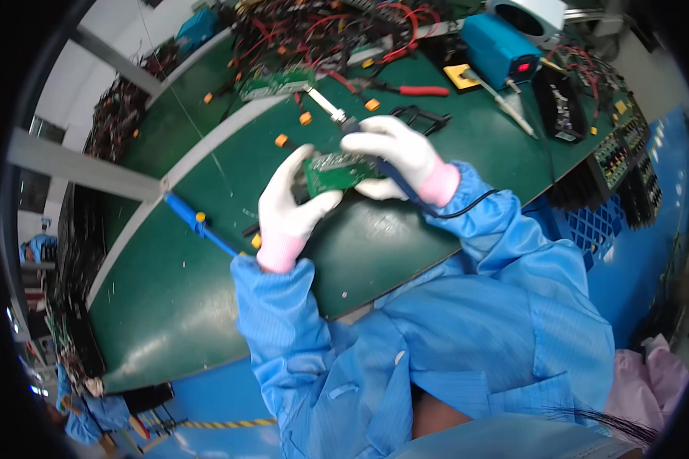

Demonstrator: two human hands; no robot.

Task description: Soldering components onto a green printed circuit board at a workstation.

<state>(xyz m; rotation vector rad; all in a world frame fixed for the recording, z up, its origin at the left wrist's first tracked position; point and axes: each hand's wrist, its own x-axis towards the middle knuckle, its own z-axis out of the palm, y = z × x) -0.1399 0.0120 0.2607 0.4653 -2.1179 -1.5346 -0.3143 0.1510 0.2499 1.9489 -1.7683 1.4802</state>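
My left hand [287,206], in a white glove with a pink cuff, is closed on the left end of a small green circuit board [332,173]. The board is held above the green worktable [383,229], its face dotted with solder points. In my gloved right hand [402,155] is a soldering iron [328,105] with a dark grip, its metal barrel pointing away to the upper left. The lower fingers of that hand are by the board's right end; whether they touch it is hard to tell. Near the iron's tip lies another green circuit board [279,83].
Tangled red and black wires [321,34] heap along the far edge. Red-handled pliers [421,90] and orange connectors [282,141] lie nearby. A blue soldering station [501,50] stands far right, beside a pale-handled tool [505,107]. Stacked circuit boards [612,164] line the right edge.
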